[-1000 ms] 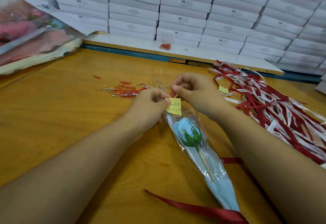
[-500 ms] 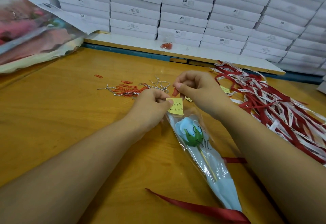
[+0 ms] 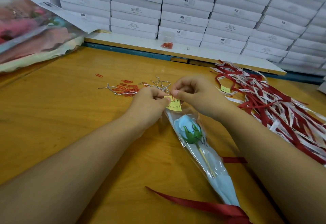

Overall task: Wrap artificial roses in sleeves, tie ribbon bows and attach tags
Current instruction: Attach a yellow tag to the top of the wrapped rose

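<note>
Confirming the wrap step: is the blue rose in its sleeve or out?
In. The blue rose lies inside the clear sleeve; printed film covers bloom and stem.

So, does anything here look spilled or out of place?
Red paper clips and silver twist ties lie scattered loose on the table; one clip sits apart, further left. Nothing looks damaged.

Wooden table [image 3: 53, 117], stacked white boxes [image 3: 185, 11]

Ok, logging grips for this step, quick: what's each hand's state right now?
Left hand: pinching the yellow tag.
Right hand: pinching the red paper clip on the tag.
</note>
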The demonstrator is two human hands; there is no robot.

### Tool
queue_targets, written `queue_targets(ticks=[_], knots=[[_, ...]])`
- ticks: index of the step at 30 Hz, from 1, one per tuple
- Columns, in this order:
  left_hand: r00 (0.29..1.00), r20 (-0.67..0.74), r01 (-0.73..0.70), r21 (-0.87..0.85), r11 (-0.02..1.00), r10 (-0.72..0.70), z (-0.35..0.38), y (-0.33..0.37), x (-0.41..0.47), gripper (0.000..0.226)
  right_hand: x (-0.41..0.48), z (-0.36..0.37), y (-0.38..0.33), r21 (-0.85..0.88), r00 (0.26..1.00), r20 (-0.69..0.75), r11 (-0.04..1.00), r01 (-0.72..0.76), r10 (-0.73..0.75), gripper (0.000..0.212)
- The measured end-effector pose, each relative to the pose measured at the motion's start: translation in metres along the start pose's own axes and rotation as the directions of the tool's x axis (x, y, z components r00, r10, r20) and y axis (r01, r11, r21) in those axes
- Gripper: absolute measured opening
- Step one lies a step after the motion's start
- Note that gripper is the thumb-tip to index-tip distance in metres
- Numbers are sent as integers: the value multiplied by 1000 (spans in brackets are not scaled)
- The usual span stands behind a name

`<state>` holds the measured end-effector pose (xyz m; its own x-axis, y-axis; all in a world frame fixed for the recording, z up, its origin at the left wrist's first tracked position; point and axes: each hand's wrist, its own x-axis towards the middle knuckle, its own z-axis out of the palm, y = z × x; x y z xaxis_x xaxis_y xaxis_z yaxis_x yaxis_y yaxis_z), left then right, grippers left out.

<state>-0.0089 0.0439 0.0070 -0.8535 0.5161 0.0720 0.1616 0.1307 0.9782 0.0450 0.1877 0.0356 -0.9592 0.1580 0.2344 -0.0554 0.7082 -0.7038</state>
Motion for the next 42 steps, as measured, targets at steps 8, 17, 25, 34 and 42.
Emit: queue_targets(ticks=[8, 17, 25, 34, 42], knots=[[1000, -7, 0, -25, 1000, -1, 1, 0, 1, 12, -1, -3, 1, 22, 1000, 0, 1000, 1, -1, 7], [999, -51, -12, -77, 997, 8, 0, 1, 2, 19, -2, -8, 3, 52, 998, 53, 998, -21, 18, 8], [998, -53, -22, -83, 996, 18, -1, 0, 2, 19, -1, -8, 1, 56, 999, 16, 998, -33, 33, 6], [998, -59, -32, -93, 995, 27, -1, 1, 1, 16, 1, -5, 4, 137, 994, -3, 985, -108, 110, 11], [994, -110, -12, -182, 983, -9, -1, 2, 2, 15, -2, -27, -12, 126, 907, 35, 899, -420, 419, 43]])
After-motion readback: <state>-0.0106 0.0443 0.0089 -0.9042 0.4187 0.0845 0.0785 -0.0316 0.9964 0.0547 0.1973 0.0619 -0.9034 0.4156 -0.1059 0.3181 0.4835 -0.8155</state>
